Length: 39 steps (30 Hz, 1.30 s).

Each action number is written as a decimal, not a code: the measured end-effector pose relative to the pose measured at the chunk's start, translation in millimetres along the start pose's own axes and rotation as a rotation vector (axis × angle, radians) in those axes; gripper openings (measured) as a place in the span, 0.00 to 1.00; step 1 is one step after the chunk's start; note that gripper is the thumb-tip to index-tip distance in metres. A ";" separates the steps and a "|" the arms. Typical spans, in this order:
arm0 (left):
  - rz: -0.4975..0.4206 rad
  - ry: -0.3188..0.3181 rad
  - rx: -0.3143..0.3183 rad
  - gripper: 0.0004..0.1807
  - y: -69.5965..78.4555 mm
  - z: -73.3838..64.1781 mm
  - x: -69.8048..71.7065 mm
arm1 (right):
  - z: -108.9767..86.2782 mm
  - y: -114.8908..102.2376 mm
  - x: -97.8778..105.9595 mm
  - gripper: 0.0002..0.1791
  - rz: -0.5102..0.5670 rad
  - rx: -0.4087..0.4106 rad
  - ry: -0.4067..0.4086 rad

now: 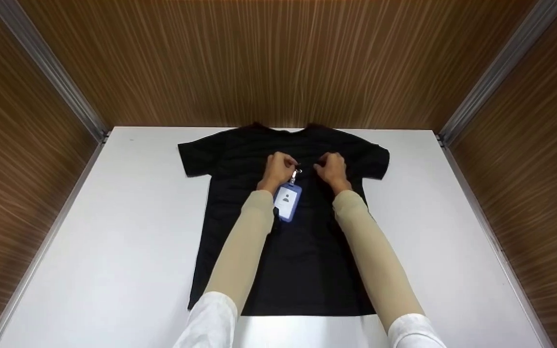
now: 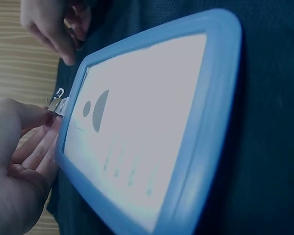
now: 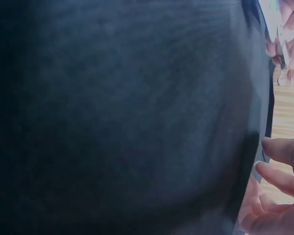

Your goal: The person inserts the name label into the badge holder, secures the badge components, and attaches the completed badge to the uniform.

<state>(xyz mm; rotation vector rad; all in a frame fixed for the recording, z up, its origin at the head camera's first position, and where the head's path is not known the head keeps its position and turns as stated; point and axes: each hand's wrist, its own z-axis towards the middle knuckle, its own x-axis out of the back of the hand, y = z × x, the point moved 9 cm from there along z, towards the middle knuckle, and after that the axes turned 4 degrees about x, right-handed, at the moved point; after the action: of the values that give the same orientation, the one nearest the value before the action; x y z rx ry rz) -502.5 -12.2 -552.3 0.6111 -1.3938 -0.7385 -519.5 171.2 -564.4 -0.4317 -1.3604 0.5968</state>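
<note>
A black short-sleeved T-shirt (image 1: 302, 270) lies spread flat, its collar at the far side. My left hand (image 1: 278, 169) pinches the metal clip (image 2: 56, 104) of a blue-framed ID badge (image 1: 287, 202). The badge hangs from the clip over the upper chest, with a person icon on its white card. To its right, my right hand (image 1: 332, 170) pinches a bit of the shirt's chest fabric between thumb and fingertips. In the right wrist view, raised cloth partly hides the lower fingers (image 3: 252, 198).
The shirt lies on a white table (image 1: 128, 232). Wood-grain panels enclose the back (image 1: 278, 63) and both sides, with metal strips at the corners. White table surface shows on either side of the shirt.
</note>
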 end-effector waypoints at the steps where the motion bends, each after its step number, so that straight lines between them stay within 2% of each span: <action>1: 0.005 -0.001 0.012 0.10 -0.9 0.5 -2.2 | -0.2 0.2 -1.6 0.19 -0.005 -0.002 -0.006; 9: 0.010 0.009 0.062 0.10 -1.8 2.1 -12.2 | 0.2 4.0 -4.4 0.09 -0.031 -0.047 -0.021; 14: 0.009 0.053 0.100 0.08 -1.7 4.0 -11.5 | 2.2 1.5 -4.2 0.11 -0.064 -0.058 -0.065; 19: -0.007 0.107 0.098 0.06 0.5 5.4 -9.8 | 2.9 -4.3 -2.3 0.12 -0.080 -0.058 -0.106; 24: -0.004 0.120 0.134 0.06 -2.1 9.3 -10.3 | 4.4 -10.9 -2.5 0.09 -0.040 -0.066 -0.083; 26: -0.006 0.120 0.155 0.05 -5.1 10.2 -11.3 | 4.8 -13.0 -6.0 0.10 -0.022 -0.070 -0.073; 29: -0.018 0.138 0.155 0.05 -14.7 17.6 -18.4 | 5.7 -15.2 -11.4 0.13 -0.009 -0.079 -0.070; 33: -0.040 0.160 0.150 0.05 -23.0 22.1 -21.4 | 7.9 -18.7 -16.8 0.16 -0.021 -0.079 -0.064; 34: -0.046 0.160 0.159 0.05 -20.5 18.8 -18.0 | 8.3 -19.4 -17.5 0.16 -0.026 -0.078 -0.061; 39: -0.048 0.177 0.186 0.05 -23.4 19.9 -16.7 | 9.7 -21.1 -20.3 0.15 -0.064 -0.077 -0.062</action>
<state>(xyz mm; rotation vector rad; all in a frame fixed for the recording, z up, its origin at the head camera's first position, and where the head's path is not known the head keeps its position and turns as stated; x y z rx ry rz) -525.0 -13.6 -579.0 0.8375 -1.2950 -0.5810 -528.0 141.5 -565.6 -0.4333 -1.4542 0.5102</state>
